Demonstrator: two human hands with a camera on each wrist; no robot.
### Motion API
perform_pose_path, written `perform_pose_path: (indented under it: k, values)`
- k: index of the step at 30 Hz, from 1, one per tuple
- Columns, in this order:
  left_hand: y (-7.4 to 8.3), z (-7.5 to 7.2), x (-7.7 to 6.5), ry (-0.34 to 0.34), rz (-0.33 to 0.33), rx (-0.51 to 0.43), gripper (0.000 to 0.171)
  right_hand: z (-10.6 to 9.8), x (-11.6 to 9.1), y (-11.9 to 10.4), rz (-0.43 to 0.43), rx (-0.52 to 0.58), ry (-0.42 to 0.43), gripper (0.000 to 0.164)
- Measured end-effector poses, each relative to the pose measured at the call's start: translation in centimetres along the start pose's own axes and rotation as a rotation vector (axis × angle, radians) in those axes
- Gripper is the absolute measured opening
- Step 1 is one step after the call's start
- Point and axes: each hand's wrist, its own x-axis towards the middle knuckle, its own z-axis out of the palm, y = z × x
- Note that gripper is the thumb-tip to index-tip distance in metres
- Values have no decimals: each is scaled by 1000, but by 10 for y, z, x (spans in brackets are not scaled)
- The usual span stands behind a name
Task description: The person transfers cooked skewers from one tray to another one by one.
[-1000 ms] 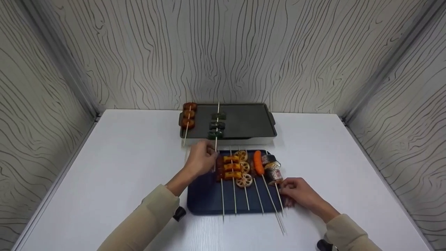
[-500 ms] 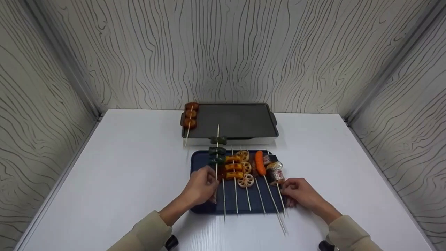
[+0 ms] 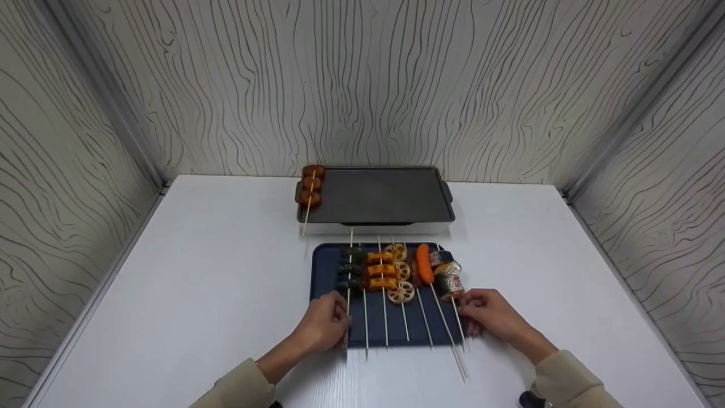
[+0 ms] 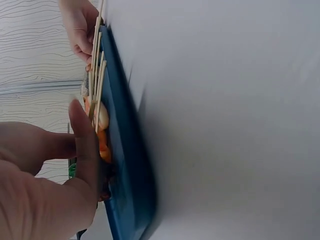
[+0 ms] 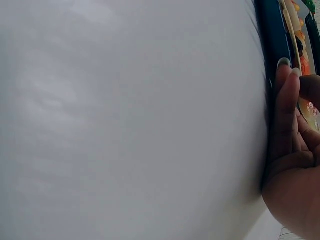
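My left hand [image 3: 323, 324] pinches the stick of a skewer of dark green pepper pieces [image 3: 350, 267], low over the left part of a blue tray [image 3: 325, 249]. Its stick points away from me and overlaps the tray's front edge. At the tray's right edge, my right hand [image 3: 491, 317] grips the rim with curled fingers, beside a skewer of silver-skinned chunks [image 3: 449, 280]. Between the hands lie skewers of yellow-orange pieces [image 3: 381, 271], lotus root slices [image 3: 401, 292] and an orange sausage [image 3: 423, 264]. In the left wrist view, the left thumb and fingers [image 4: 82, 145] hide most of the held stick.
Behind the tray stands a dark griddle [image 3: 385, 195] with side handles on a white base. One skewer of round brown pieces [image 3: 311, 184] lies along its left side. Pale wood-patterned walls [image 3: 362, 85] enclose the white table [image 3: 226, 255] at back and sides.
My left hand has brought the green pepper skewer from above the griddle back toward me and down over the tray's left part. The right hand stays at the tray's right edge.
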Motion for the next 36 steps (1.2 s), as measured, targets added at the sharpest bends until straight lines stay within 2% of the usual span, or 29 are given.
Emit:
perform_pose_path:
  k: [13, 28, 31, 36]
  values:
    - [-8, 1, 2, 9, -48, -15, 6, 0, -1, -2, -8, -12, 7, 18]
    - [-10, -5, 4, 14, -14, 53, 15, -2, -1, 1, -29, -8, 5, 18]
    - [-9, -8, 4, 15, -1, 110, 15, -1, -1, 1, -33, -10, 4, 18]
    - [-4, -19, 7, 87, 25, 313, 10, -1, -2, 1, -40, -2, 2, 17]
